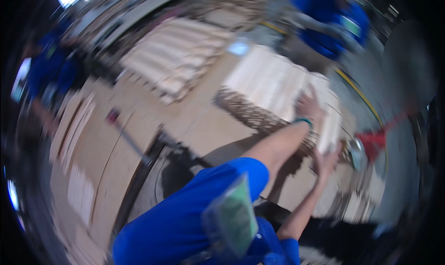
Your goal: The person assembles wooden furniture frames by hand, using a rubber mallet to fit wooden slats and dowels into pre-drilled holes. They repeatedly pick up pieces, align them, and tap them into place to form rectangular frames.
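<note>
A broad stack of pale wooden strips (264, 82) lies on the wood-coloured table, its rough cut ends facing me. My left hand (309, 105), with a green band at the wrist, rests on top of the stack near its right side, fingers spread. Lower and to the right, my right hand (327, 162) is at the near end of the strips along the right edge, thumb and fingers on either side of that end. Motion blur hides how many strips it grips.
A second layered stack of strips (176, 54) lies farther left. Boards (76, 126) lean at the left beside a co-worker (51, 70). Another co-worker (331, 22) stands across the table. At right are a red funnel-like object (372, 143) and a yellow floor line (359, 90).
</note>
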A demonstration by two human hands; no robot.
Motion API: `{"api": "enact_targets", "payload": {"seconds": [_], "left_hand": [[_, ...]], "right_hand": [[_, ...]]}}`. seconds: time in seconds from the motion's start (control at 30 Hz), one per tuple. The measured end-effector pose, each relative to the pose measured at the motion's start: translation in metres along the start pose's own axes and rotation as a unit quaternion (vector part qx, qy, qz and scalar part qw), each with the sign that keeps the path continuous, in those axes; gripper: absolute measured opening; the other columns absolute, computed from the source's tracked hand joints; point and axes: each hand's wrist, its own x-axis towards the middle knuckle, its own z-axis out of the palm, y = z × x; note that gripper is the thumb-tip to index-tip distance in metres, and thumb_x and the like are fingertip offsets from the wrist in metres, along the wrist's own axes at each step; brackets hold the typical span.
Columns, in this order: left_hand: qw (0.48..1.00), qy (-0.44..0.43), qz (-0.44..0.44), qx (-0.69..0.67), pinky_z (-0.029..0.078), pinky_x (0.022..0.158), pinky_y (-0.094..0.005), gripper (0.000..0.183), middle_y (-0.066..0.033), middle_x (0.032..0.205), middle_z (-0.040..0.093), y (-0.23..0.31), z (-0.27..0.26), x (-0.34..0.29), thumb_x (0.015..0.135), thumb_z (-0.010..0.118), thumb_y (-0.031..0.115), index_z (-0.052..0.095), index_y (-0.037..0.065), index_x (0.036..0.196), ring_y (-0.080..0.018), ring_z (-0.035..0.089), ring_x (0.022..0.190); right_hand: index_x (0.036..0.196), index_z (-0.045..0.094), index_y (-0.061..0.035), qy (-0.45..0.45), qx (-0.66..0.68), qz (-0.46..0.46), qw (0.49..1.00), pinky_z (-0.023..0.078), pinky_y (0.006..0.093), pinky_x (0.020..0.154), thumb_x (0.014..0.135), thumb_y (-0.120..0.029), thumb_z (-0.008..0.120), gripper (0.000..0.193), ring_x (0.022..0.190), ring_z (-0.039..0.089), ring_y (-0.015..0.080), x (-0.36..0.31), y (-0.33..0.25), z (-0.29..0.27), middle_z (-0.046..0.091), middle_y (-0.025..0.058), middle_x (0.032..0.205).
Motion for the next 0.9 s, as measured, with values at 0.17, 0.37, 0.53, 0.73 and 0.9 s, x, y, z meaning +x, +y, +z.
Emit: {"api": "enact_targets", "payload": {"seconds": [0.17, 0.37, 0.53, 0.73, 0.9], "left_hand": [[0.93, -0.11, 0.039, -0.348, 0.03, 0.103, -0.0523, 0.117, -0.0358, 0.132, 0.032, -0.032, -0.072, -0.032, 0.061, 0.074, 0.032, -0.004, 0.005, 0.144, -0.0468, 0.033, 0.125], [0.894, 0.176, 0.187, -0.368, 0.031, 0.104, -0.0416, 0.102, -0.0235, 0.13, 0.038, -0.224, -0.248, -0.137, 0.062, 0.077, 0.022, 0.016, 0.002, 0.141, -0.0337, 0.04, 0.12], [0.872, 0.46, -0.164, 0.045, 0.044, 0.09, -0.0449, 0.102, -0.0214, 0.111, 0.057, -0.422, -0.373, -0.266, 0.055, 0.079, 0.031, 0.027, 0.008, 0.14, -0.0365, 0.056, 0.104], [0.745, 0.478, -0.437, 0.16, 0.031, 0.095, -0.0531, 0.103, -0.0221, 0.119, 0.045, -0.568, -0.413, -0.347, 0.059, 0.076, 0.04, 0.023, 0.007, 0.141, -0.0389, 0.043, 0.111], [0.761, 0.511, -0.384, 0.115, 0.03, 0.096, -0.0562, 0.099, -0.0274, 0.122, 0.041, -0.593, -0.412, -0.355, 0.067, 0.072, 0.045, 0.021, 0.002, 0.141, -0.043, 0.041, 0.113]], "right_hand": [[0.145, 0.014, -0.0029, -0.018, 0.223, -0.026, 0.974, 0.035, 0.0384, 0.104, 0.076, -0.018, 0.072, 0.091, 0.127, 0.038, 0.0288, -0.006, 0.05, -0.011, 0.03, 0.019, 0.143], [0.145, 0.022, -0.0098, -0.13, 0.347, -0.044, 0.928, 0.039, 0.0395, 0.098, 0.077, -0.024, 0.068, 0.083, 0.115, 0.046, 0.0287, -0.033, 0.008, -0.033, 0.033, 0.015, 0.14], [0.147, 0.018, -0.0161, -0.369, 0.422, -0.128, 0.818, 0.042, 0.0383, 0.091, 0.07, -0.013, 0.064, 0.09, 0.111, 0.048, 0.0298, -0.106, -0.117, 0.002, 0.048, 0.0221, 0.125], [0.147, 0.012, -0.0147, -0.586, 0.369, -0.228, 0.684, 0.041, 0.0404, 0.097, 0.068, 0.0, 0.063, 0.095, 0.116, 0.046, 0.03, -0.287, -0.284, 0.074, 0.04, 0.0213, 0.128], [0.141, 0.02, 0.0011, -0.5, 0.268, -0.436, 0.698, 0.036, 0.04, 0.101, 0.064, -0.023, 0.075, 0.097, 0.119, 0.044, 0.0398, -0.425, -0.382, 0.157, 0.044, 0.028, 0.127]]}}
